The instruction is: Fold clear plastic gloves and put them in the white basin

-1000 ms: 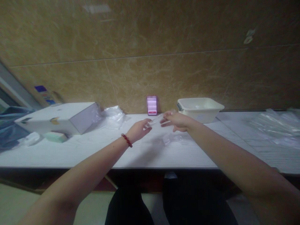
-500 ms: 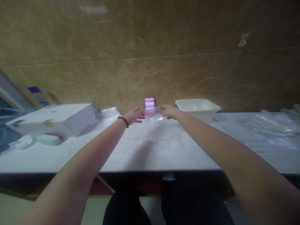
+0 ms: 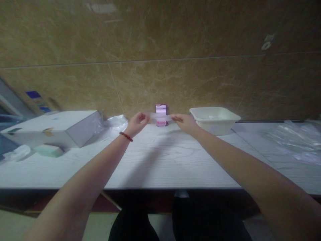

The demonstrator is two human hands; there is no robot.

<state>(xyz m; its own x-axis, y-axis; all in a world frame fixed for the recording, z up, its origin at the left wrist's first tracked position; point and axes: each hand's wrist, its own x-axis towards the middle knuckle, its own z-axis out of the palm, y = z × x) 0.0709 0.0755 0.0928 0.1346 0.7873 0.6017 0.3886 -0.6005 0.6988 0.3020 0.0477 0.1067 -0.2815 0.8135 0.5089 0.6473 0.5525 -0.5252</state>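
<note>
A translucent plastic bag (image 3: 159,117), drawn out into a narrow whitish band, spans the gap between my two hands above the table. My left hand (image 3: 137,123), with a red bead bracelet on its wrist, is closed on the band's left end. The fingers of my right hand (image 3: 184,122) pinch its right end. Behind the band a phone (image 3: 161,109) with a lit pinkish screen leans by the wall, partly covered by the plastic.
A cream plastic basin (image 3: 213,122) stands just right of my right hand. Clear plastic bags (image 3: 296,137) lie farther right on the white table (image 3: 160,167). On the left are a white box (image 3: 55,127), a pale green block (image 3: 48,150) and crumpled plastic (image 3: 116,123).
The plastic's loose lower part, which hung over the table, is now gathered into a narrow band. My left hand has moved slightly left and its spread fingers have curled closed.
</note>
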